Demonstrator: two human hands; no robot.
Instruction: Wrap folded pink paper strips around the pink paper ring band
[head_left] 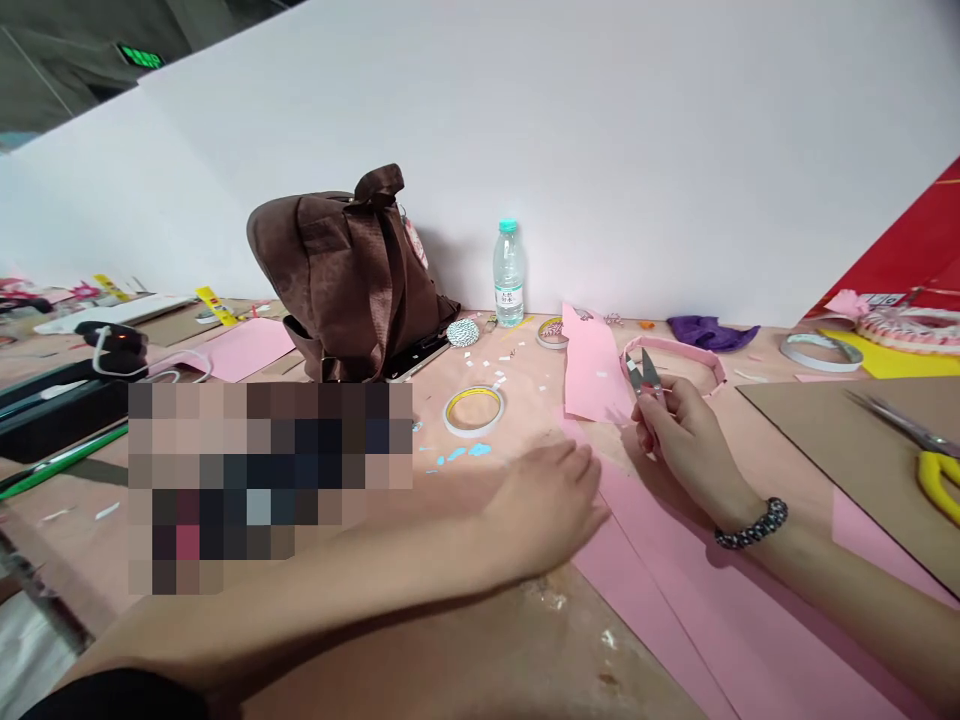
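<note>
Left of the fingers, a roll of yellow-cored tape (474,410) sits on the tabletop (517,470). The left hand (544,510) lies relaxed, its fingers (581,465) open and holding nothing, resting at the edge of long pink paper strips (675,590). A pink paper sheet (592,365) lies just beyond those fingers. The right hand (690,440) pinches small thread snips (643,378) upright, blades slightly apart, just in front of a pink hoop (667,347). Farther right, yellow-handled scissors (937,480) lie on a cardboard sheet (825,440).
</note>
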